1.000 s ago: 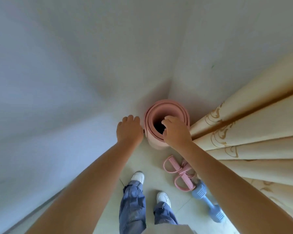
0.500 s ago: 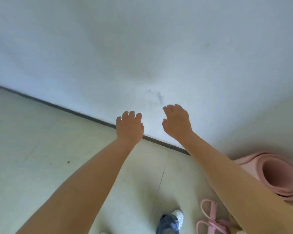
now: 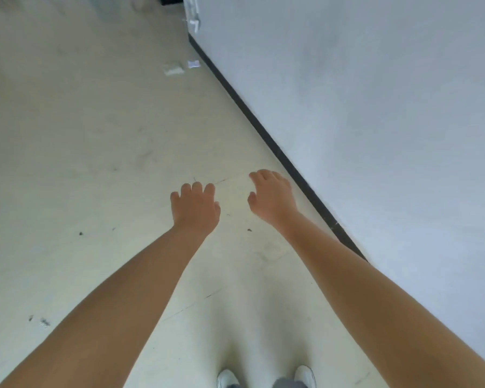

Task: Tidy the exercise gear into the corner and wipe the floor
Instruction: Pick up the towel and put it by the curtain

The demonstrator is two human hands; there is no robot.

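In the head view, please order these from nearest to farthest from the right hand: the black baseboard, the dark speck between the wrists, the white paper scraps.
From the right hand:
1. Black baseboard, just to its right.
2. Small dark speck on the pale floor, below and left.
3. White paper scraps, far ahead by the wall.

Not much gear on this person tbh. Both forearms are bare all the way to the frame edge, no sleeves showing, no watch, no bands or rings on the left hand (image 3: 195, 208) or the right hand (image 3: 272, 198). Down at the bottom you get white sneakers (image 3: 226, 378) with rounded toes, and a sliver of grey-blue trouser cuff (image 3: 287, 383) over the right one.
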